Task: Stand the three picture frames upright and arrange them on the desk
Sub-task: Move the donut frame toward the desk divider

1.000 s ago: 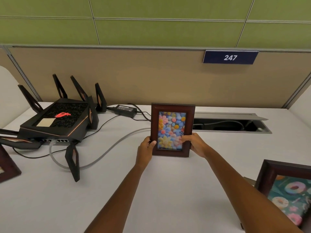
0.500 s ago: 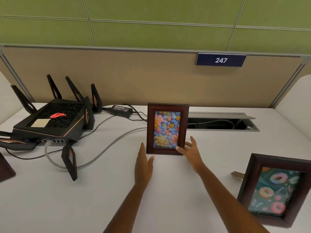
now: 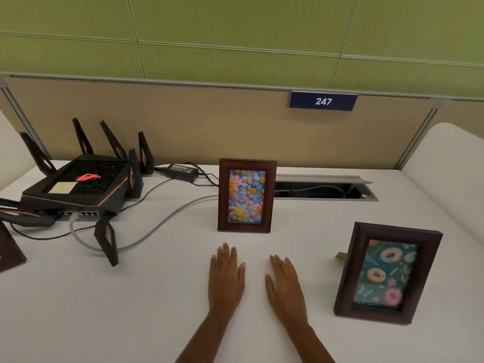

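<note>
- Left hand (image 3: 226, 280) and right hand (image 3: 284, 286): flat on the counter (image 3: 146, 310), fingers extended, empty.
- Flower frame (image 3: 247, 196): upright, just beyond the hands.
- Doughnut frame (image 3: 387, 273): upright, near right.
- Third frame (image 3: 9, 251): left edge, cropped.

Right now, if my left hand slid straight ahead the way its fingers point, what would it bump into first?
Most likely the flower picture frame. Your left hand lies flat and open on the desk, fingers aimed at the frame's lower edge, with only bare desk between them.
</note>
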